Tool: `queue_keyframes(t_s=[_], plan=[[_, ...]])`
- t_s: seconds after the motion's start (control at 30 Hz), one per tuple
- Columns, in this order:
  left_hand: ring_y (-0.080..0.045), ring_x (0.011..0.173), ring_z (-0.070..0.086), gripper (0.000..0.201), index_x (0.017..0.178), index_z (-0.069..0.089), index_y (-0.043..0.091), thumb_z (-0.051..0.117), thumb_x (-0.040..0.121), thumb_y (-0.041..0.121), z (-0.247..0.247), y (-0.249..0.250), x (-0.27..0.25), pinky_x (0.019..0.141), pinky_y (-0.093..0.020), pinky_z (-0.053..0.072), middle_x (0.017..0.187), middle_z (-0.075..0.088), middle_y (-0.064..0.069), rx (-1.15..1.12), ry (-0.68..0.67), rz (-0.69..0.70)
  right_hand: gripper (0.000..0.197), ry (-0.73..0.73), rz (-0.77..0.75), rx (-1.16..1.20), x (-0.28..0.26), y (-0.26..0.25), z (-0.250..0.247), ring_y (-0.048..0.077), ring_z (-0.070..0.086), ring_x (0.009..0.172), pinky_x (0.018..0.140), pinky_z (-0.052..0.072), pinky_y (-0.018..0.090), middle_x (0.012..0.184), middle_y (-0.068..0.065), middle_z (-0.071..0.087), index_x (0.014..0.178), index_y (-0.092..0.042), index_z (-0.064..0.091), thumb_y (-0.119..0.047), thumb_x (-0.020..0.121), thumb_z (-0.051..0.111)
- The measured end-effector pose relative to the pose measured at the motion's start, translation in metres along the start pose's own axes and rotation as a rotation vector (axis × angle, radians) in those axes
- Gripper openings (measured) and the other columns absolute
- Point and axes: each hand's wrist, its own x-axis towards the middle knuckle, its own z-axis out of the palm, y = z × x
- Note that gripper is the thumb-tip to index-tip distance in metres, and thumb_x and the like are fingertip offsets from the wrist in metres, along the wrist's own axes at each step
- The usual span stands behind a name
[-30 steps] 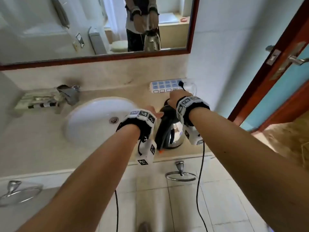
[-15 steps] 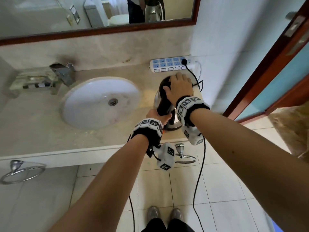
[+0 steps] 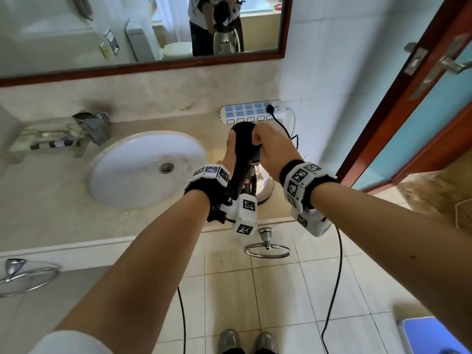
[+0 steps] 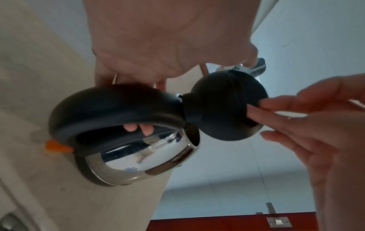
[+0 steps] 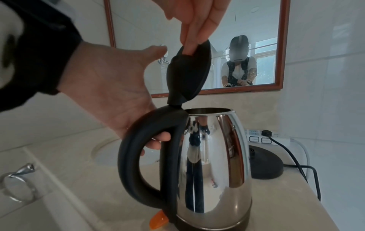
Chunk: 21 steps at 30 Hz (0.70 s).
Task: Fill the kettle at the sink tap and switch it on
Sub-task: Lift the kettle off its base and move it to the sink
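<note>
Since the earlier frame your right hand (image 3: 274,152) has swung the lid (image 5: 189,70) up; it was flat on the shut lid, now fingers pinch the lid edge. Left to right: tap (image 3: 92,125) far left, sink (image 3: 122,190), then left hand (image 5: 110,87), fingers curled round the kettle (image 5: 213,164) handle, thumb spread. Kettle stands on the counter (image 3: 46,221) just right of sink, off its base (image 5: 264,162). Step: opening, pre-fill. Next: carry it left under the tap, mouth kept upright, lid held open. Water level inside not visible; tap lever blurred; orange switch (image 5: 158,220) partly cut off.
</note>
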Motion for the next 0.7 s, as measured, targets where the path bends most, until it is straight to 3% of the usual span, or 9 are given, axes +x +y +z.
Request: queue_keyframes(t_s=[0.1,0.17,0.3,0.37,0.4,0.47,0.53,0.7], plan=[[-0.02,0.063,0.044,0.055,0.074,0.046,0.021,0.02,0.089,0.067,0.01,0.013,0.0,0.059,-0.028,0.037,0.072,0.045,-0.005,0.02,0.05,-0.016,0.023,-0.01,-0.001,0.008,0.0,-0.001,-0.002,0.036,0.057,0.083,0.075,0.049,0.044,0.091,0.004,0.045,0.103,0.0,0.05,0.007,0.085,0.038],[-0.019,0.059,0.044,0.051,0.073,0.045,0.019,0.024,0.091,0.062,0.01,0.015,0.002,0.057,-0.027,0.036,0.07,0.044,-0.006,-0.005,0.1,-0.009,0.022,0.004,0.003,0.004,0.001,-0.001,-0.001,0.035,0.055,0.081,0.073,0.049,0.042,0.09,0.004,0.046,0.102,-0.001,0.05,0.006,0.084,0.038],[-0.017,0.067,0.047,0.041,0.072,0.039,0.029,0.041,0.077,0.069,0.0,0.005,0.007,0.06,-0.029,0.044,0.078,0.044,0.002,0.061,0.184,-0.058,0.024,0.059,-0.013,-0.127,0.013,-0.002,-0.002,0.022,0.041,0.078,0.073,0.033,0.028,0.1,0.009,0.061,0.104,-0.004,0.055,0.001,0.086,0.039],[-0.018,0.068,0.046,0.049,0.072,0.037,0.03,0.046,0.06,0.077,-0.005,0.001,0.015,0.061,-0.031,0.046,0.079,0.043,0.003,0.044,0.205,-0.071,0.026,0.097,-0.037,-0.188,0.026,-0.007,-0.007,0.025,0.046,0.083,0.073,0.028,0.025,0.109,0.009,0.062,0.106,-0.005,0.056,0.0,0.087,0.039],[-0.018,0.068,0.045,0.047,0.072,0.037,0.031,0.045,0.06,0.076,-0.007,0.004,0.014,0.062,-0.031,0.046,0.08,0.042,0.003,0.042,0.204,-0.062,0.027,0.098,-0.054,-0.23,0.033,-0.01,-0.009,0.027,0.051,0.09,0.072,0.029,0.026,0.113,0.01,0.06,0.107,-0.005,0.057,0.0,0.087,0.04],[-0.014,0.067,0.042,0.034,0.071,0.036,0.033,0.038,0.079,0.065,-0.011,0.012,0.003,0.062,-0.029,0.043,0.078,0.039,0.006,0.016,0.191,-0.045,0.028,0.056,-0.108,-0.326,0.051,-0.015,-0.005,0.029,0.053,0.105,0.075,0.037,0.033,0.117,0.01,0.058,0.109,-0.006,0.057,-0.003,0.086,0.04],[-0.013,0.066,0.039,0.03,0.071,0.036,0.032,0.033,0.09,0.054,-0.025,0.013,-0.001,0.062,-0.028,0.039,0.077,0.038,0.006,-0.069,0.206,-0.022,0.028,-0.004,-0.155,-0.406,0.068,-0.023,0.004,0.029,0.052,0.11,0.079,0.04,0.035,0.119,0.012,0.058,0.111,-0.006,0.057,-0.006,0.088,0.04],[-0.015,0.067,0.041,0.033,0.072,0.038,0.029,0.029,0.093,0.053,-0.091,0.021,-0.009,0.065,-0.03,0.039,0.078,0.041,0.004,-0.144,0.266,-0.022,0.032,-0.06,-0.213,-0.467,0.118,-0.059,0.04,0.031,0.051,0.118,0.092,0.04,0.038,0.125,0.014,0.057,0.119,-0.004,0.055,-0.017,0.095,0.039]])
